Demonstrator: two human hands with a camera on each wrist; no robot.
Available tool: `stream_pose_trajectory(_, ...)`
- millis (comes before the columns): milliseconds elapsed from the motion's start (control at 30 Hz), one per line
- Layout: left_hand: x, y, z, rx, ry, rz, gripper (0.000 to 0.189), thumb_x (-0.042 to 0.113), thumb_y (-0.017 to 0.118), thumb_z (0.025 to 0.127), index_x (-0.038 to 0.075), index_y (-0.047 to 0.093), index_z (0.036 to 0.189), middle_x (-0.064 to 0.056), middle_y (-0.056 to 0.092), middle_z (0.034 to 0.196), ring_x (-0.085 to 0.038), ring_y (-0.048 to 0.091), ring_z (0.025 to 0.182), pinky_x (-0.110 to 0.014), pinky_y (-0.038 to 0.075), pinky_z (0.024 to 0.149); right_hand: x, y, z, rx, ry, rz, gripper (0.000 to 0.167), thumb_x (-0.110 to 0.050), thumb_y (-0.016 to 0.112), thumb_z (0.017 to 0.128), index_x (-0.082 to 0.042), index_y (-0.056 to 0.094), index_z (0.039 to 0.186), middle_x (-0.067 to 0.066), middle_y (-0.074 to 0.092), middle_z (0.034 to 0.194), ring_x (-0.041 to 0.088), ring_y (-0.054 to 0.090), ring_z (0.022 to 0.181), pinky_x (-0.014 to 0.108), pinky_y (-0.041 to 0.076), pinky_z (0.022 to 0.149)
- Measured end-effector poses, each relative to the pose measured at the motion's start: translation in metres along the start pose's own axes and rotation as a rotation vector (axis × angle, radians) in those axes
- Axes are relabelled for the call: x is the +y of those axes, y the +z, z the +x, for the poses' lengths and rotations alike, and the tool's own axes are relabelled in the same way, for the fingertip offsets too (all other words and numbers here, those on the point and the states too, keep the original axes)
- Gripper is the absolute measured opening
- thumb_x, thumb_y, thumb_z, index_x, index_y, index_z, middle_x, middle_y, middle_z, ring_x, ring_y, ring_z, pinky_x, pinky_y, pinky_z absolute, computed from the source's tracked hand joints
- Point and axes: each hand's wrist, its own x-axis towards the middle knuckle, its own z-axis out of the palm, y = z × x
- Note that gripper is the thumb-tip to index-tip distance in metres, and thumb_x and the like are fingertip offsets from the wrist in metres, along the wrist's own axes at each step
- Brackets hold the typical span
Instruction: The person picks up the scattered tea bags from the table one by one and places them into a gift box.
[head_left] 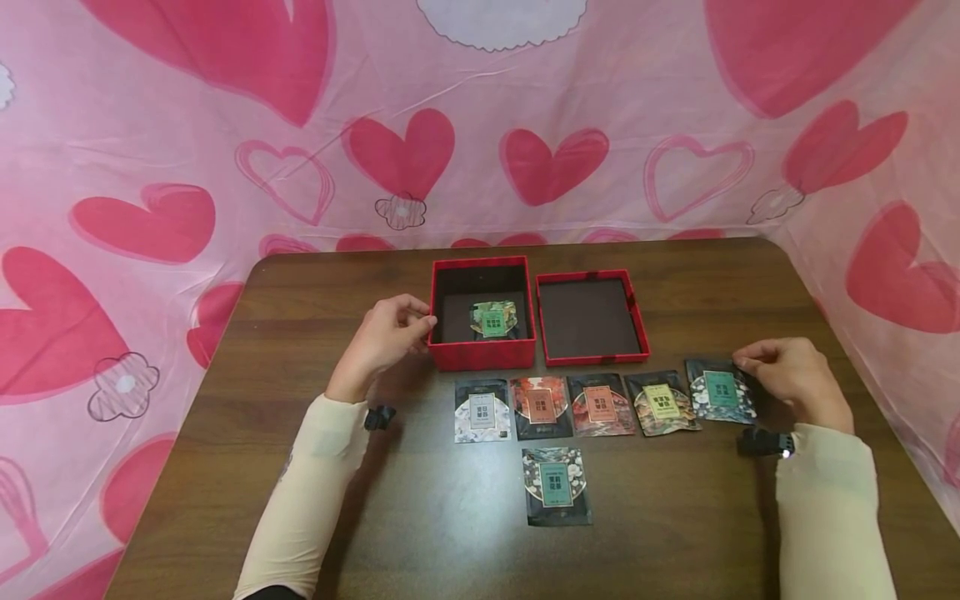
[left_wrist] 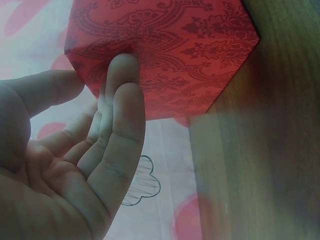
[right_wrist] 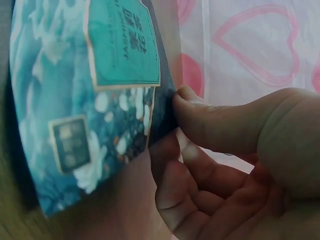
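Note:
My right hand (head_left: 798,379) pinches the top right corner of a dark teal jasmine tea sachet (head_left: 721,390), thumb on its printed face. In the right wrist view this sachet (right_wrist: 125,45) is tilted, with a green label. My left hand (head_left: 386,337) touches the left side of an open red box (head_left: 483,358), and the left wrist view has its nearly straight fingers (left_wrist: 127,115) against the patterned wall. Inside the box is a green tea sachet (head_left: 493,321). Left of the held sachet runs a row: yellow-green (head_left: 663,404), red (head_left: 602,406), orange (head_left: 540,407) and white (head_left: 482,411) sachets.
Right of the box lies a red-rimmed lid (head_left: 592,321), its dark inside facing up. Another jasmine tea sachet (head_left: 557,487) lies in front of the row. The brown wooden table (head_left: 300,300) ends at a pink heart-print cloth (head_left: 465,192) behind.

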Motion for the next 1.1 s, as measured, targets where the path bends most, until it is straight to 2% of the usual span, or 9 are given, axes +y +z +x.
stream_pose_trajectory(133,0.001,0.0,0.0,0.004,-0.002,0.008,0.028,0.019,0.071,0.096,0.002,0.063,0.118,-0.016,0.068,0.09,-0.045,0.068,0.081,-0.057,0.057,0.078,0.0,-0.001,0.0,-0.02,-0.018,0.002,0.032,-0.018,0.059,0.101,0.007,0.067,0.118,0.033,0.061,0.121,0.045,0.051,0.105,0.056,0.04,0.081)
stream_pose_trajectory(267,0.002,-0.001,-0.001,0.006,-0.007,0.018,0.029,0.019,0.071,0.096,0.002,0.063,0.118,-0.016,0.068,0.091,-0.045,0.069,0.081,-0.056,0.057,0.079,0.0,-0.002,0.001,-0.05,-0.037,0.008,0.029,-0.005,0.051,0.099,0.009,0.064,0.121,0.033,0.06,0.12,0.04,0.05,0.099,0.045,0.041,0.076)
stream_pose_trajectory(367,0.002,-0.001,-0.002,0.007,-0.011,0.021,0.029,0.019,0.07,0.096,0.003,0.063,0.119,-0.015,0.068,0.092,-0.044,0.069,0.082,-0.056,0.057,0.079,0.0,-0.001,0.002,-0.069,-0.04,0.022,0.031,-0.001,0.047,0.098,0.011,0.062,0.123,0.033,0.059,0.118,0.037,0.048,0.094,0.037,0.039,0.069)
stream_pose_trajectory(567,0.002,0.0,-0.002,0.005,-0.007,0.014,0.028,0.018,0.07,0.096,0.002,0.063,0.117,-0.016,0.068,0.091,-0.045,0.068,0.081,-0.057,0.057,0.078,0.001,-0.002,0.001,-0.056,-0.047,0.034,0.03,0.001,0.046,0.098,0.011,0.062,0.122,0.032,0.058,0.118,0.033,0.046,0.09,0.032,0.039,0.061)
stream_pose_trajectory(767,0.003,-0.001,-0.002,0.004,-0.013,0.013,0.027,0.019,0.069,0.097,0.003,0.063,0.118,-0.015,0.068,0.094,-0.045,0.068,0.082,-0.056,0.057,0.079,-0.002,-0.007,0.001,-0.034,-0.055,0.038,0.03,0.0,0.048,0.098,0.011,0.062,0.122,0.034,0.057,0.121,0.034,0.047,0.093,0.029,0.041,0.063)
stream_pose_trajectory(867,0.003,-0.001,-0.002,0.003,-0.013,0.016,0.027,0.019,0.069,0.097,0.003,0.063,0.119,-0.016,0.068,0.095,-0.045,0.068,0.082,-0.056,0.057,0.079,-0.004,-0.01,0.001,-0.033,-0.039,0.062,0.031,-0.002,0.047,0.099,0.01,0.061,0.124,0.033,0.057,0.122,0.034,0.047,0.093,0.031,0.041,0.06)
stream_pose_trajectory(967,0.004,-0.001,-0.003,0.004,-0.011,0.02,0.027,0.018,0.069,0.097,0.003,0.063,0.119,-0.016,0.068,0.094,-0.045,0.068,0.082,-0.056,0.057,0.079,-0.006,-0.012,0.001,-0.021,-0.038,0.082,0.032,-0.002,0.046,0.1,0.01,0.061,0.125,0.032,0.057,0.122,0.031,0.047,0.089,0.033,0.04,0.056)
stream_pose_trajectory(1100,0.004,0.0,-0.002,0.001,-0.012,0.019,0.027,0.018,0.069,0.097,0.002,0.063,0.119,-0.016,0.068,0.094,-0.045,0.068,0.082,-0.055,0.057,0.079,-0.009,-0.015,0.0,0.019,-0.051,0.091,0.031,-0.004,0.046,0.1,0.009,0.063,0.123,0.03,0.059,0.118,0.026,0.046,0.074,0.035,0.037,0.045)
